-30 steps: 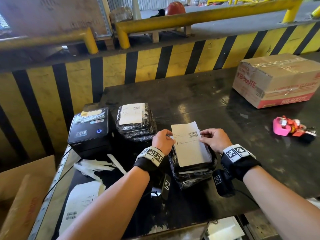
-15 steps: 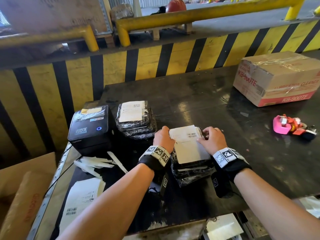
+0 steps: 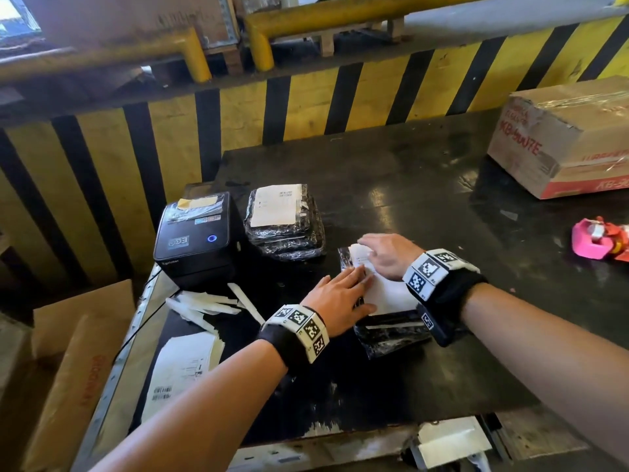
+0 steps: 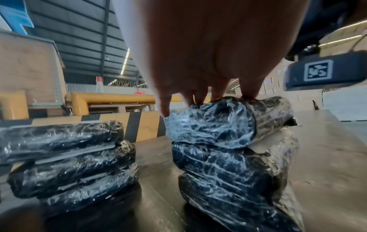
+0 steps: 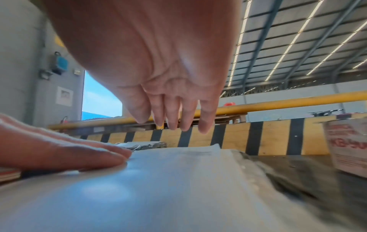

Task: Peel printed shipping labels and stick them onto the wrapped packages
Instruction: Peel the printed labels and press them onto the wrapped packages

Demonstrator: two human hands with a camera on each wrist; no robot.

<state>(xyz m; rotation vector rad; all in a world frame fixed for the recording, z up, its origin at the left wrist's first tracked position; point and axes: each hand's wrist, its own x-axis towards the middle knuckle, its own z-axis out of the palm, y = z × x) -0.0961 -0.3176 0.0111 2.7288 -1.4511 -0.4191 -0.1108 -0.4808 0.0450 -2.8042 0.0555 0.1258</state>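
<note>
On the dark surface a white label lies atop a wrapped package, both hands flat on it: left hand and right hand, fingers straight. Beside it sit a labelled package, printer, backing strips, box and pink dispenser.

Bare forearms, banded wrists

A black strap with white square-coded tags is worn on each wrist; no sleeves are seen.

Left grip flat, fingers straight, right grip flat, fingers extended, forearms converging
</note>
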